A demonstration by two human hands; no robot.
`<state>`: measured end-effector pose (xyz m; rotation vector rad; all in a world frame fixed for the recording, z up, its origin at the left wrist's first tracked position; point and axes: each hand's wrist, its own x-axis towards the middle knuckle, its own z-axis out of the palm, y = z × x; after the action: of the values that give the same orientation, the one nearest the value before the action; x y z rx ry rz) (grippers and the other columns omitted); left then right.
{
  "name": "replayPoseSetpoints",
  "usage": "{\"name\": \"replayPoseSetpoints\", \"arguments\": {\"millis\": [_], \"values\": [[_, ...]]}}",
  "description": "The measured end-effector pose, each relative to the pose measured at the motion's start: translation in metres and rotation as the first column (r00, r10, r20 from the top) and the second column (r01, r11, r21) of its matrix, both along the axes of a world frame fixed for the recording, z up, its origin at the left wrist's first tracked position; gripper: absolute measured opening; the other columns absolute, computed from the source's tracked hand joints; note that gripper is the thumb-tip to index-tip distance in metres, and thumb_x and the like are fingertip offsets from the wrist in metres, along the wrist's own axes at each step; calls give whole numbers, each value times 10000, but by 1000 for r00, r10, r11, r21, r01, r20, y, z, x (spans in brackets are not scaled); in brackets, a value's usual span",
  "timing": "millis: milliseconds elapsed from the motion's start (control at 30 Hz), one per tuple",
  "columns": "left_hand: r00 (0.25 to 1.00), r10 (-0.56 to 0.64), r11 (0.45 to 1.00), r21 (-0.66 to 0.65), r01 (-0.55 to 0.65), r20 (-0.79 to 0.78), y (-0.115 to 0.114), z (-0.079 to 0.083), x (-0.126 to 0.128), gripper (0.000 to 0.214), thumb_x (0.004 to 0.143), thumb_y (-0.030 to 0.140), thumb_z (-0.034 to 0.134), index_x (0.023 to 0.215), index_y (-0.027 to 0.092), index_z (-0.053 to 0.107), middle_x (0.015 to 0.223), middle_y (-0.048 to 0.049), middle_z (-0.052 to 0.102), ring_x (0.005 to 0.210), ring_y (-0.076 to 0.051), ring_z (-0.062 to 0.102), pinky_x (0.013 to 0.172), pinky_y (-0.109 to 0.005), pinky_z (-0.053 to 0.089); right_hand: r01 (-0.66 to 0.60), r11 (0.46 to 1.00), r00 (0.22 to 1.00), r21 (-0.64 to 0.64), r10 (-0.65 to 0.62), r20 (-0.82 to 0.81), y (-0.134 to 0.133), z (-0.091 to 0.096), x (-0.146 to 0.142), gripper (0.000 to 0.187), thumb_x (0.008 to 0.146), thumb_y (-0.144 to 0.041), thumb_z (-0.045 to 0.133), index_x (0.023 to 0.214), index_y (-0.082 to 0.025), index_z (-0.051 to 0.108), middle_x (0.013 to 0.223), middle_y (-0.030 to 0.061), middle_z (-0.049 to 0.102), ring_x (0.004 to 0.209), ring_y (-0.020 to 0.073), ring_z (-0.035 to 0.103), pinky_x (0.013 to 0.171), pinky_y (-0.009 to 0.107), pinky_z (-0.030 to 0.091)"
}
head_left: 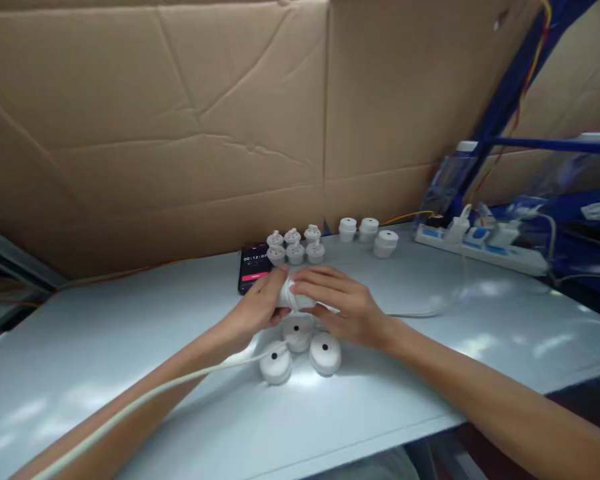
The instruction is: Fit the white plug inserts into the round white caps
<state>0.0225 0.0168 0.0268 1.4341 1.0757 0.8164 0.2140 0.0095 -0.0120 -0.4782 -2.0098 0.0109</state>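
Both hands meet at the middle of a pale table (130, 347). My left hand (256, 308) and my right hand (341, 303) are closed together round a small white cylindrical part (294, 297) with a white cable (145, 397) running from it along my left forearm. Just below the hands lie three white round caps with dark centre holes (300, 350). Behind the hands stand several small white plug-like parts (295, 245) in rows.
A black phone (253, 267) showing a timer lies behind my left hand. Three white cylinders (369, 235) stand further right. A white power strip (480, 248) with plugs sits at the back right by blue framing. Cardboard (180, 133) walls the back.
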Motion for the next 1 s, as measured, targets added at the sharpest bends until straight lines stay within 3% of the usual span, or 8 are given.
{"name": "replayPoseSetpoints", "arguments": {"millis": [300, 467, 533, 633, 767, 867, 933, 1000], "values": [[985, -55, 877, -463, 125, 162, 5, 7, -3, 514, 881, 681, 564, 704, 236, 377, 502, 123, 157, 427, -54, 48, 381, -186, 41, 4, 985, 993, 171, -25, 119, -7, 3, -3, 447, 936, 14, 493, 1312, -166, 655, 1273, 144, 723, 1305, 250, 600, 1050, 440, 575], [984, -70, 904, -407, 132, 164, 4, 7, -2, 535, 867, 737, 547, 795, 208, 507, 486, 108, 274, 385, -44, 155, 367, -175, 104, 19, 993, 998, -115, -25, -50, -9, 2, -6, 374, 926, -118, 655, 1274, -248, 698, 1288, 96, 728, 1232, 260, 665, 1024, 437, 588], [982, -103, 949, -280, 144, 158, 1, 7, -1, 530, 883, 715, 536, 908, 187, 569, 571, 59, 458, 403, -56, 342, 381, -180, 225, 27, 921, 971, -388, -116, -207, -7, 1, -8, 393, 856, -266, 783, 1242, -242, 714, 1265, 101, 739, 1161, 287, 703, 910, 416, 640], [982, -118, 983, -119, 137, 150, -2, 12, -3, 451, 880, 598, 623, 1059, 189, 561, 813, -8, 619, 577, -106, 581, 482, -208, 392, -129, 721, 880, -681, -233, -413, -4, 1, -10, 471, 791, -445, 825, 1188, -213, 720, 1144, 88, 770, 1005, 270, 741, 744, 371, 669], [993, -114, 989, 103, 109, 37, -1, 17, -6, 411, 853, 454, 703, 1142, 222, 524, 834, 7, 659, 705, -138, 635, 586, -233, 457, -402, 517, 798, -756, -206, -566, -5, 9, -11, 422, 801, -523, 792, 1075, -205, 748, 1004, 46, 773, 901, 214, 730, 758, 362, 658], [996, -78, 985, 153, 85, -51, 3, 15, -8, 316, 846, 444, 696, 964, 201, 532, 659, 35, 630, 603, -128, 596, 566, -233, 441, -440, 418, 816, -794, -182, -548, -7, 11, -12, 386, 809, -508, 792, 1037, -197, 763, 1018, 59, 774, 933, 219, 725, 796, 365, 642], [996, -54, 990, 129, 62, -65, 5, 13, -9, 327, 846, 471, 685, 850, 204, 495, 565, 48, 590, 515, -118, 551, 520, -226, 417, -367, 478, 844, -798, -191, -502, -8, 7, -12, 410, 777, -471, 830, 1075, -200, 751, 1026, 68, 778, 943, 240, 731, 796, 381, 639], [997, -50, 995, 81, 55, -63, 6, 12, -10, 375, 841, 518, 682, 790, 210, 473, 512, 53, 559, 447, -105, 496, 467, -216, 382, -230, 651, 877, -724, -184, -444, -8, 1, -12, 436, 761, -395, 858, 1137, -214, 733, 1072, 74, 777, 988, 260, 735, 843, 406, 631]]}}
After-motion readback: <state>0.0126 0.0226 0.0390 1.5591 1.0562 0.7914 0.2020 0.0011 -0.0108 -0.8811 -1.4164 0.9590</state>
